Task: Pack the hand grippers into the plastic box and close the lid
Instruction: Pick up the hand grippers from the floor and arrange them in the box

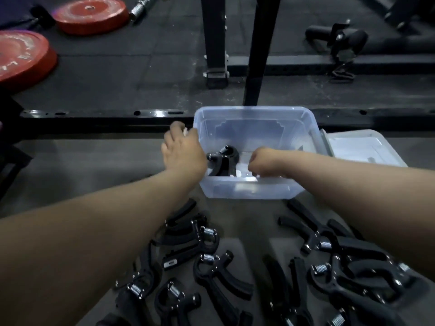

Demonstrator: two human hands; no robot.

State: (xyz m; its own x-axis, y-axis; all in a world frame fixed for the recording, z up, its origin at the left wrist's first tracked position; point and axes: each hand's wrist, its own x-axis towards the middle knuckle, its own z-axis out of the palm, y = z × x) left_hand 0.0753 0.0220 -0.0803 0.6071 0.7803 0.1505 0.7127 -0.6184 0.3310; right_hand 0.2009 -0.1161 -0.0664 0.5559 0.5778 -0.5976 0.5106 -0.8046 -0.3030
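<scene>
Left grip (183,149) clamped on plastic box (254,191) rim; right grip (261,161) inside, just beside hand gripper (223,161); hold unclear

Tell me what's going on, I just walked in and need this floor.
A person is packing hand grippers into a clear plastic box. The left hand holds its left rim; the right hand is inside, beside the one gripper already in. Many more lie on the floor, and the lid lies beside the box.

One hand gripper (223,161) inside plastic box (254,111)
</scene>
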